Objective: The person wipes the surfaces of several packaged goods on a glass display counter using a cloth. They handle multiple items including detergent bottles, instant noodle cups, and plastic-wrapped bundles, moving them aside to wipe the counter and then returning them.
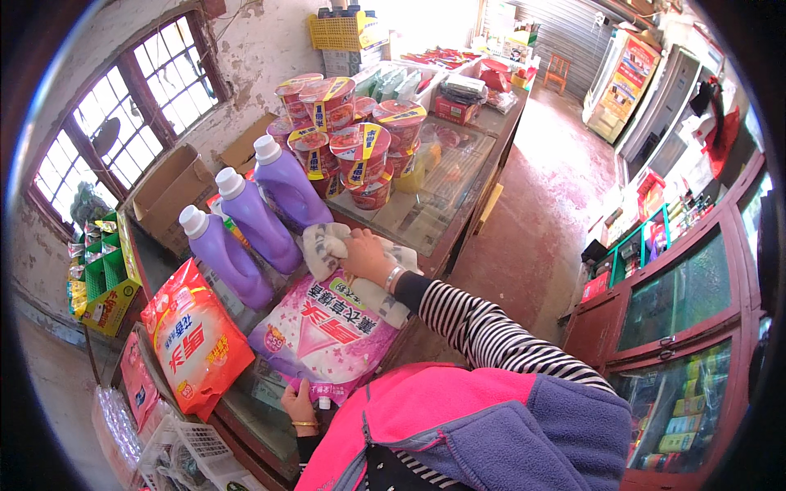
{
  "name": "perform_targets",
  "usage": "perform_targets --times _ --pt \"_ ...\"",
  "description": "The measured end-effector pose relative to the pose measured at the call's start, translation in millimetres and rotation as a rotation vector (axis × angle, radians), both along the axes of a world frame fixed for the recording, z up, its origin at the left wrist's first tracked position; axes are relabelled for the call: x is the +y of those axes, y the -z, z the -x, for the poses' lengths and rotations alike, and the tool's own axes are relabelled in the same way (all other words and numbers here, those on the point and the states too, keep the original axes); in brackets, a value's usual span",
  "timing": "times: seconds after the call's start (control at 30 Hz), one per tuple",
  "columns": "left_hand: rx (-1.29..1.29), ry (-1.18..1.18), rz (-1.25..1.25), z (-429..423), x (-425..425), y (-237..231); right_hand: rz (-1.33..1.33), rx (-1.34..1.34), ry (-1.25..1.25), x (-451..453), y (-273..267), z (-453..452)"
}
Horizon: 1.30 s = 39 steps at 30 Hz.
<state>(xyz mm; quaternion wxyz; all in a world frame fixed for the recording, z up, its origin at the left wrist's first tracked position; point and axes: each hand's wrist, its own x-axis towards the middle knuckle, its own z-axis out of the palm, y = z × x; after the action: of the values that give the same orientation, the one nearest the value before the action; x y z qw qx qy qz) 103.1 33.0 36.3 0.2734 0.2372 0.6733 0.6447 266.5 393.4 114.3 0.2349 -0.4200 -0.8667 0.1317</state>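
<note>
A pink and purple bag of washing powder (331, 331) lies on the glass-topped counter before me. My left hand (299, 402) grips its lower edge near a small white cap. With my right hand (368, 255) I hold a bunched, patterned pale cloth (325, 248), part of which drapes over the bag's upper right side. Beyond the bag, three purple plastic bottles with white caps, one of them a detergent-type jug (227, 264), stand in a slanting row. To the left rests a red and orange bag of washing powder (196, 344).
Stacked instant noodle tubs (362, 156) stand behind the bottles on the glass counter (430, 215). Cardboard boxes (172, 184) and a green-divided snack display (104, 276) are at the left. A white plastic basket (202, 445) sits lower left. A glass-doored cabinet (675, 294) stands at the right.
</note>
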Motion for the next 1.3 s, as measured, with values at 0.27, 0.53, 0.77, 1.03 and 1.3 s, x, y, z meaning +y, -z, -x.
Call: perform_targets --times 0.27,0.53,0.77,1.03,1.3 --pt "0.046 0.003 0.025 -2.5 3.1 -1.1 0.058 -0.102 -0.305 -53.7 -19.7 46.0" --pt "0.029 0.000 0.037 -0.4 -0.4 4.5 -0.049 -0.114 -0.621 -128.5 -13.0 81.4" --pt "0.134 0.019 -0.021 0.7 1.4 12.6 -0.007 -0.015 -0.816 -175.1 -9.0 55.0" --pt "-0.147 0.017 -0.012 -2.8 -2.8 2.6 0.051 0.146 -0.752 -148.0 -12.9 -44.6" --pt "0.051 0.040 0.143 -5.9 -1.8 -12.9 0.108 0.139 0.016 -70.9 9.2 -129.6"
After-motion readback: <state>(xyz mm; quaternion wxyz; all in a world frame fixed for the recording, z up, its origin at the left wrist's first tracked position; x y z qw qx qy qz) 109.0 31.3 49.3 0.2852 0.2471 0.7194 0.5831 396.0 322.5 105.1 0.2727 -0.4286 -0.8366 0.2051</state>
